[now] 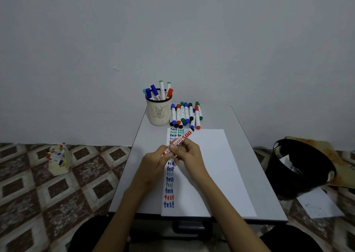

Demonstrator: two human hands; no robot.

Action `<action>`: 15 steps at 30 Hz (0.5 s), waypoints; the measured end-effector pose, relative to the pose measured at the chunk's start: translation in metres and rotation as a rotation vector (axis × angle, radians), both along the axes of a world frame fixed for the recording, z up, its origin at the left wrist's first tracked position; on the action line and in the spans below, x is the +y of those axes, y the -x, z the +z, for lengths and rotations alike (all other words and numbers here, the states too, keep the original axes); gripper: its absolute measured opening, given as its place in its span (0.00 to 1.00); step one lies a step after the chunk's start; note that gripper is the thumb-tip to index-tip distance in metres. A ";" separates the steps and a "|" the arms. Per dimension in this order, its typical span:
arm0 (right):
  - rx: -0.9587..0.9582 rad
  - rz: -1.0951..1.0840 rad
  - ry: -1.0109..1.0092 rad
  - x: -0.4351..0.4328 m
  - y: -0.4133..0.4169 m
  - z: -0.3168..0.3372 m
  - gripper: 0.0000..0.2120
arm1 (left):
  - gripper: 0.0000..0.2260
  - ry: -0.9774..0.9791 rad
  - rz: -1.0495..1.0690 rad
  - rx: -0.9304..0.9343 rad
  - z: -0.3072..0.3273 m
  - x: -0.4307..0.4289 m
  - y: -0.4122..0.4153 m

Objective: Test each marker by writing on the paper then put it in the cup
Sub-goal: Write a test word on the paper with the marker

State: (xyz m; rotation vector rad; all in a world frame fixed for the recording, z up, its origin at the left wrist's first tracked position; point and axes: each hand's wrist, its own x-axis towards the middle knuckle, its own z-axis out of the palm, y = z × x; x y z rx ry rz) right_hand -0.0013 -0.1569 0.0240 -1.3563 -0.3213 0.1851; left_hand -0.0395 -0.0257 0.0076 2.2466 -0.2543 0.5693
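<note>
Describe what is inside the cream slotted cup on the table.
The cream slotted cup holds several upright whiteboard markers: blue-capped ones at the left, two with green ends in the middle and one red-capped at the right. Their lower halves are hidden by the cup wall, so the exact count stays uncertain.

Both hands, left hand [153, 160] and right hand [187, 151], grip one whiteboard marker [181, 139] over the paper [211, 165], cup [158, 112] behind.

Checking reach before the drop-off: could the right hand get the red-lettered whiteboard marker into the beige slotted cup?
Probably yes: the right hand and marker face bare table before the cup, whose mouth has room.
</note>
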 end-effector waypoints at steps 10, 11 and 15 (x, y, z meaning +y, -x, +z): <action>-0.051 0.065 0.062 -0.009 -0.003 0.017 0.06 | 0.17 0.055 -0.017 -0.076 -0.007 0.007 -0.002; -0.063 0.074 0.071 -0.010 -0.004 0.020 0.06 | 0.15 0.067 -0.009 -0.080 -0.006 0.006 -0.001; -0.049 -0.069 -0.040 -0.015 -0.010 0.025 0.08 | 0.09 0.105 0.112 -0.026 -0.005 0.006 -0.001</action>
